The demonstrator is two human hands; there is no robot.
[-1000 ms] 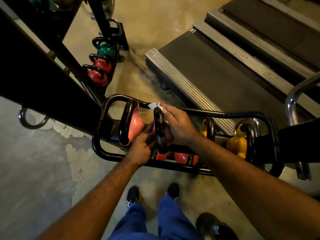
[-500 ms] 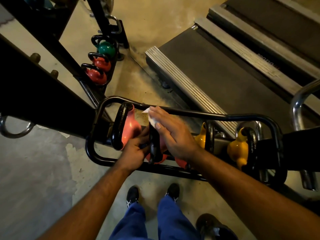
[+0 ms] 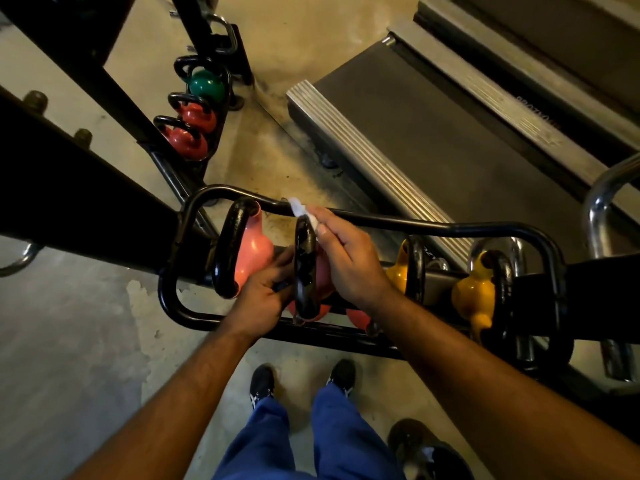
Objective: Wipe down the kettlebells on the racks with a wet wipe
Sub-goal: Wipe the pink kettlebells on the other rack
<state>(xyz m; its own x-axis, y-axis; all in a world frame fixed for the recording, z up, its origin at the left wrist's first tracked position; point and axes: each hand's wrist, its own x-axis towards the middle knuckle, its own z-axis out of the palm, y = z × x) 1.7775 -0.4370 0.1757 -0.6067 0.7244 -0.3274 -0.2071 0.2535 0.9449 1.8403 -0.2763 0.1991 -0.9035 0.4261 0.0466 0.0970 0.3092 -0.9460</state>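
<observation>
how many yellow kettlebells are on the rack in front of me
2. One yellow kettlebell sits just right of the right hand; the other is further right, near the rack's end. The arm may hide more.

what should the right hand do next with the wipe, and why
Probably draw the wipe down the black handle. The right hand pinches it at the handle's far end, while the left hand steadies the kettlebell, so most of the handle looks unwiped.
</observation>
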